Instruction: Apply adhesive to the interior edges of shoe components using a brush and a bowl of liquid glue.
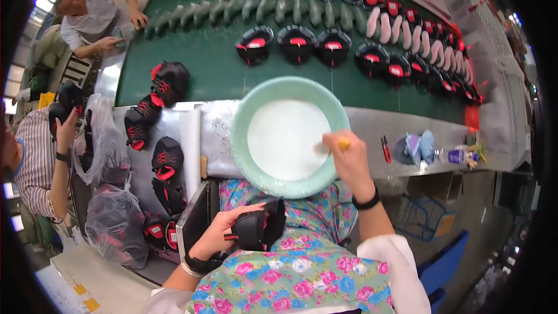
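Observation:
In front of me stands a pale green basin (240, 139) with white liquid (282, 134) in it. Over its right side, my right hand (353, 166) is closed round a brush (344, 143) whose yellow handle end shows. The brush's bristles are blurred and sit at the liquid's right edge; whether they dip in I cannot tell. Low on the left, close to my flowered apron, my left hand (221, 231) grips a black shoe upper (253, 230) with a little red on it. Part of that upper is in shadow against my lap.
Beyond the basin, a green conveyor (203, 75) carries rows of black-and-red shoe uppers (297, 40), dark soles and pink soles (385, 27). More shoes (167, 157) and plastic bags (116, 224) lie left. Red-handled nippers (386, 149), cloth and a bottle (453, 156) lie right. Two people work at left.

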A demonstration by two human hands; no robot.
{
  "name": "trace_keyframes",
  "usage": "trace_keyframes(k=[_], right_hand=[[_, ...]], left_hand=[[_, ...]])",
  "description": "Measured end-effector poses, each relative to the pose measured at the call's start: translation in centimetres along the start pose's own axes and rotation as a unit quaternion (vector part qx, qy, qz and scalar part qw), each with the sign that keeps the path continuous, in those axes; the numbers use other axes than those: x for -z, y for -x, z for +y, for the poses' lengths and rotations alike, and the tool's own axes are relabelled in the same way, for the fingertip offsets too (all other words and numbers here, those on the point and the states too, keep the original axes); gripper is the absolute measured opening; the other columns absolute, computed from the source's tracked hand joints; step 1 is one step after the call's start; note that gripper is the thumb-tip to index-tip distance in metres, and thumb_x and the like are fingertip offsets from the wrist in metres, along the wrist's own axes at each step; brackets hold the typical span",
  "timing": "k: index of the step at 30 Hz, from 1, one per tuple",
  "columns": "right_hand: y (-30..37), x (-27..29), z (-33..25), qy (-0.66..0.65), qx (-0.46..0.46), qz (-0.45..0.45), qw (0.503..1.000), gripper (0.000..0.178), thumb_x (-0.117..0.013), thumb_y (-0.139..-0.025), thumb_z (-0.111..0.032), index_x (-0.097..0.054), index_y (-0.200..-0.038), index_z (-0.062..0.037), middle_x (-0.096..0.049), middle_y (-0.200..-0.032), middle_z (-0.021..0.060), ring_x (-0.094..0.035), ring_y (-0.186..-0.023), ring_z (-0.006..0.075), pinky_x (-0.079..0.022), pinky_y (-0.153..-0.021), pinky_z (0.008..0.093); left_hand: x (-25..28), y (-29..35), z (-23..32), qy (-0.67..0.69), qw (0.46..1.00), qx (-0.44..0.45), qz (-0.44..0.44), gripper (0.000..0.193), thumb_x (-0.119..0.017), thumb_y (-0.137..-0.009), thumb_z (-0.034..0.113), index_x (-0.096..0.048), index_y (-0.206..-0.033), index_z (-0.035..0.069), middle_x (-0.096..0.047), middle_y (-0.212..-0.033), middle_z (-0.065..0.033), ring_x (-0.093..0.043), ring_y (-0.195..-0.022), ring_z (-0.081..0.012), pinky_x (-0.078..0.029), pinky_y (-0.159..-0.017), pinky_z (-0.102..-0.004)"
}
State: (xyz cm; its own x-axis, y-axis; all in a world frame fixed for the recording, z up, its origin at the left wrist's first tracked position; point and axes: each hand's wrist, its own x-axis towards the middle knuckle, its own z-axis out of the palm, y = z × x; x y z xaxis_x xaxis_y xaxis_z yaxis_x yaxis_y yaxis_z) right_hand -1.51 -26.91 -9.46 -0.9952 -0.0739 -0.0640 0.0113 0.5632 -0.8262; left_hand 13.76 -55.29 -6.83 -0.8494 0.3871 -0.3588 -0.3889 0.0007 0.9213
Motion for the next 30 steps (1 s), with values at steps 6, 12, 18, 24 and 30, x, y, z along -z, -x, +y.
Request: trace_keyframes(k=[6,12,18,24,30], right_hand=[[-1.1,-4.0,4.1,-0.013,0.049,0.027,0.998,0.017,-0.075,-0.077,-0.014,-0.07,-0.086,-0.0008,-0.068,-0.082,0.0152,-0.066,-0.074,0.0299,-0.052,-0.067,0.035],[-1.0,-7.2,6.6,0.037,0.031,-0.007,0.999,0.016,-0.075,-0.076,-0.009,-0.071,-0.089,-0.0013,-0.069,-0.086,0.0152,-0.066,-0.075,0.0304,-0.053,-0.069,0.0344],[-0.1,-2.2,-2.9,-0.076,0.063,-0.017,0.995,0.019,-0.074,-0.077,-0.005,-0.071,-0.095,-0.0009,-0.071,-0.091,0.0117,-0.068,-0.08,0.0228,-0.053,-0.071,0.029],[0.0,-1.8,-5.2,-0.167,0.125,-0.089,0.974,0.02,-0.075,-0.077,-0.005,-0.072,-0.097,-0.001,-0.071,-0.092,0.0092,-0.068,-0.08,0.0173,-0.053,-0.069,0.0265],[1.5,-1.3,-2.1,-0.045,0.005,0.008,0.999,0.022,-0.076,-0.08,-0.017,-0.064,-0.073,-0.0003,-0.065,-0.06,0.0083,-0.064,-0.054,0.0141,-0.048,-0.052,0.026]], left_hand=[[3.0,0.6,-0.2,0.007,0.995,0.054,-0.078,0.073,-0.053,-0.081,-0.012,-0.028,-0.148,0.003,-0.045,-0.142,-0.0122,-0.043,-0.129,-0.0171,-0.031,-0.109,-0.0316],[2.0,-0.5,-4.8,0.385,0.915,0.065,0.104,0.05,-0.054,-0.093,0.004,-0.036,-0.14,0.002,-0.055,-0.126,-0.0125,-0.058,-0.107,-0.0256,-0.051,-0.082,-0.0377],[2.1,-4.6,-5.7,0.431,0.893,0.076,0.102,0.046,-0.057,-0.092,0.004,-0.042,-0.135,0.006,-0.059,-0.118,-0.0094,-0.063,-0.092,-0.0227,-0.053,-0.062,-0.037],[1.5,-6.7,-5.1,0.429,0.902,0.054,0.021,0.048,-0.059,-0.092,0.008,-0.042,-0.137,0.007,-0.058,-0.124,-0.0079,-0.062,-0.102,-0.0197,-0.055,-0.079,-0.0372],[1.0,-7.8,-4.5,0.376,0.922,-0.017,0.096,0.061,-0.058,-0.091,0.004,-0.033,-0.147,0.009,-0.044,-0.145,-0.0068,-0.045,-0.13,-0.0201,-0.036,-0.11,-0.0363]])
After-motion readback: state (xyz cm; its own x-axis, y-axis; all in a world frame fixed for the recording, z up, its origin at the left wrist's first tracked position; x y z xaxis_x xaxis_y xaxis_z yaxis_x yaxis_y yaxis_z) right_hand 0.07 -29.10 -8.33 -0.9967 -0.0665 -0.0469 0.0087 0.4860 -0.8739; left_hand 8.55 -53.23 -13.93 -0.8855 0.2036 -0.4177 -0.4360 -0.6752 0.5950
